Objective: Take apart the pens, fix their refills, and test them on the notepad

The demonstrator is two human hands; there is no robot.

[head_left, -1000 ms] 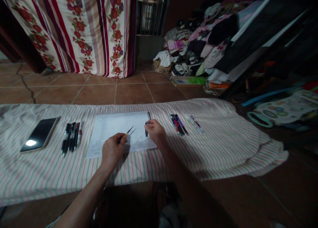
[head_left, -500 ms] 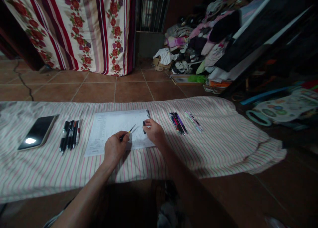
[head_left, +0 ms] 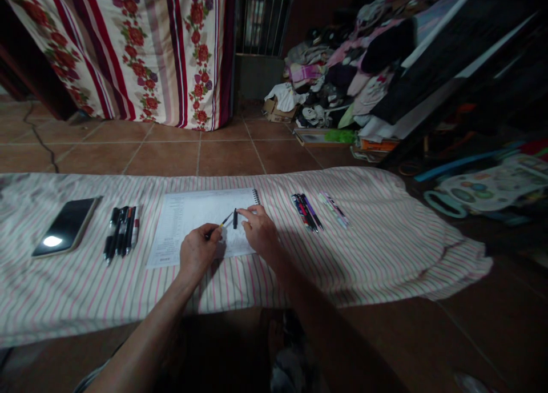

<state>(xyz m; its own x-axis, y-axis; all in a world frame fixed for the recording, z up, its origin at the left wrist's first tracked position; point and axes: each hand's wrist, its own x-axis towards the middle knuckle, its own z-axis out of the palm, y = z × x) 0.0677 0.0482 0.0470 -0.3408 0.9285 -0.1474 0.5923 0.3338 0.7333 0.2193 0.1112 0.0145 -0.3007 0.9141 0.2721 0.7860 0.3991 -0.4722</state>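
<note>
My left hand (head_left: 199,245) is closed around a slim dark pen (head_left: 222,225) with a yellow band, its thin dark point slanting up and right over the paper. Close to that point, a black pen cap (head_left: 235,219) stands or lies on the page; which one I cannot tell. My right hand (head_left: 260,228) has its index finger stretched to the cap's upper end, with the thumb apart from it. Beneath both hands is a printed sheet (head_left: 171,227) on a spiral notebook (head_left: 256,196).
Several pens and markers (head_left: 122,233) lie left of the paper, beside a phone (head_left: 66,227). To the right are more pens (head_left: 306,212) and a small pale group of pens (head_left: 334,209). A striped cloth (head_left: 385,239) covers the surface. Clothes (head_left: 342,67) are heaped behind.
The black cap has moved left, close to the pen's point. My right hand has shifted left and its fingers have loosened from around the cap. My left hand has barely moved.
</note>
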